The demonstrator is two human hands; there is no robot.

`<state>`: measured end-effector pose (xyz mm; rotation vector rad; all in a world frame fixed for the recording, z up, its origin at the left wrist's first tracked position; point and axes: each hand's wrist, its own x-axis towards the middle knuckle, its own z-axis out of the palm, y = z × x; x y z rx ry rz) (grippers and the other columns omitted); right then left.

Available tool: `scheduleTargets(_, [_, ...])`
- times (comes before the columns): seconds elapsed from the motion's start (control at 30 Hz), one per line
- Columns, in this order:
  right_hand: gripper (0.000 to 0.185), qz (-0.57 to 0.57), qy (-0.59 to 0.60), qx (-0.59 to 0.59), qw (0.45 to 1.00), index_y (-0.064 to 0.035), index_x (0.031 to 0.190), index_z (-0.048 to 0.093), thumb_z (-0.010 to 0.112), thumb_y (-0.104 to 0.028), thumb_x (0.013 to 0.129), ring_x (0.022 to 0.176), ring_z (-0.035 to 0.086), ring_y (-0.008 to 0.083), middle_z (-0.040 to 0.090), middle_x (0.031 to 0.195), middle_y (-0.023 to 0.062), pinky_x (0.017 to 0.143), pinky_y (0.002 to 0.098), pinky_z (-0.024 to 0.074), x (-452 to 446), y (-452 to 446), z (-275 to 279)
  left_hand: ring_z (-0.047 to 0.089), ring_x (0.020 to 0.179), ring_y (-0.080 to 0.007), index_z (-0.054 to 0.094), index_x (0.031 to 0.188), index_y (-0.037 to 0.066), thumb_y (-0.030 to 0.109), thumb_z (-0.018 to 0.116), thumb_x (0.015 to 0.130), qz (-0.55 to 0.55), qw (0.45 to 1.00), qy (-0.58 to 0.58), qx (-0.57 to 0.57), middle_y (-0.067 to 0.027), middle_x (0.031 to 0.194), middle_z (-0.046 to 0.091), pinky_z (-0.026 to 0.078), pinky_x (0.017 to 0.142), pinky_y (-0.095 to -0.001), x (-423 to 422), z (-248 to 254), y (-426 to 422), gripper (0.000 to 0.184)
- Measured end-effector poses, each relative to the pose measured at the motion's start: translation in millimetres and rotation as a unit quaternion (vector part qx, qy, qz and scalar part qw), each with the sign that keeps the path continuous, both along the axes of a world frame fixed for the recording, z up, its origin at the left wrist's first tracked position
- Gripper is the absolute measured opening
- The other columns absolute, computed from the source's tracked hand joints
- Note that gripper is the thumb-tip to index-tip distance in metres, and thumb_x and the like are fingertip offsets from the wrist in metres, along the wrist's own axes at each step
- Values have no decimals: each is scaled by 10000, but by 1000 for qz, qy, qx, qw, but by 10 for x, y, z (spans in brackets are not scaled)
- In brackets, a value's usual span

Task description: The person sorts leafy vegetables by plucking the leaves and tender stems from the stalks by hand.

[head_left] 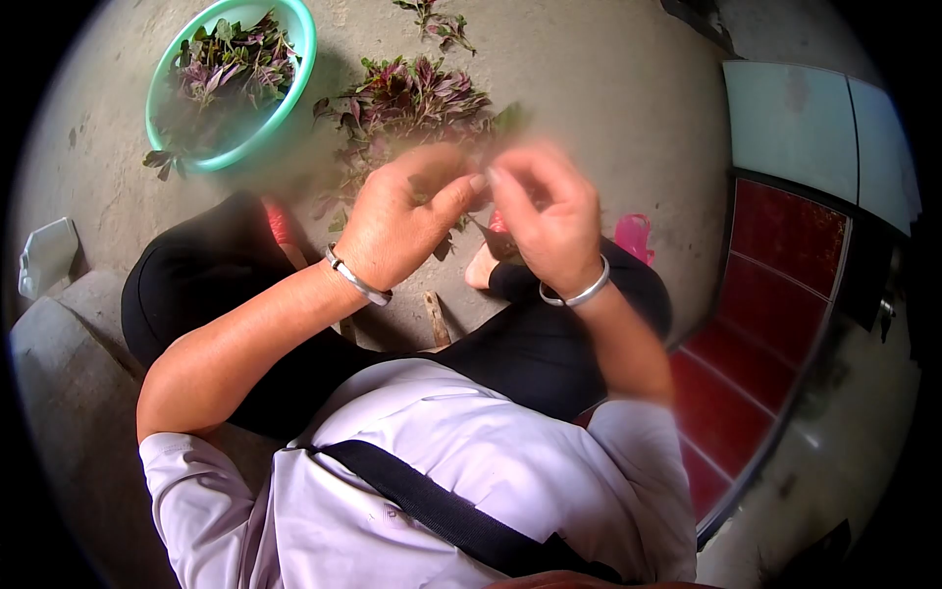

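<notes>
My left hand [400, 208] and my right hand [551, 211] meet in front of me, thumbs and fingers pinched close together. A blurred leafy sprig [510, 120] shows just beyond the fingertips, with stem bits between the two hands. Smearing hides exactly how each hand grips it. Below and beyond them, a pile of purple-and-green leafy greens [412, 98] lies on the concrete floor. To the upper left, a mint-green plastic basin [307, 44] holds more greens [231, 69]. One sprig [162, 162] hangs over its near rim.
A few loose sprigs [442, 25] lie beyond the pile. My knees, in black trousers [201, 265], flank the work area. A pink object [634, 238] sits by my right knee. Red tiles [775, 294] border the right side; a whitish container [47, 257] stands far left.
</notes>
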<state>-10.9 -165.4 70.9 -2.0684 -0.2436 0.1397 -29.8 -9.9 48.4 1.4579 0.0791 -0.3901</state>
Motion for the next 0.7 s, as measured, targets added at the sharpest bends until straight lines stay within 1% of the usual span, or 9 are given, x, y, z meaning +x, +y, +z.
scheduleTargets(0.1, [47, -1, -10, -2, 1000, -9, 754, 560, 597, -9, 725, 544, 509, 119, 507, 682, 58, 476, 235, 399, -1, 8, 5, 563, 625, -91, 559, 961, -23, 138, 557, 820, 2, 1000, -15, 27, -98, 818, 621, 441, 459, -227, -3, 9, 5, 214])
scheduleTargets(0.2, [49, 6, -11, -2, 1000, -4, 753, 558, 599, -13, 729, 552, 504, 100, 503, 684, 47, 481, 222, 398, -1, -1, -6, 490, 702, -54, 564, 919, -11, 113, 548, 833, 14, 997, -55, 61, -15, 774, 569, 415, 634, -192, -14, -21, 0, 152])
scheduleTargets(0.3, [46, -2, 20, 66, 998, -2, 764, 555, 594, -23, 751, 565, 489, 67, 499, 693, 23, 496, 204, 395, -3, -21, -58, 555, 667, -109, 564, 959, -31, 152, 550, 811, 16, 999, -36, 13, -84, 813, 615, 450, 573, -251, 0, -57, 21, 236])
scheduleTargets(0.4, [34, -13, 70, 87, 994, -9, 773, 555, 579, -32, 780, 577, 464, 32, 506, 692, -13, 512, 185, 387, -2, -25, -12, 528, 660, -106, 569, 957, -29, 165, 545, 810, 3, 997, 65, -51, -47, 785, 597, 441, 588, -242, 31, 13, 49, 245])
scheduleTargets(0.5, [31, -27, 133, 107, 985, -19, 783, 558, 567, -45, 798, 580, 445, 14, 508, 675, -42, 512, 174, 372, -3, -32, 30, 505, 664, -91, 571, 959, -26, 185, 546, 807, 5, 993, 96, -73, -19, 782, 578, 427, 596, -226, 56, 25, 57, 261])
scheduleTargets(0.7, [58, -42, 157, 145, 976, -17, 785, 560, 562, -73, 801, 561, 415, 3, 485, 641, -59, 487, 169, 343, -3, -58, -21, 506, 676, -86, 587, 935, -5, 238, 531, 807, 23, 982, 140, -124, -22, 826, 578, 400, 580, -211, 55, -37, 53, 280])
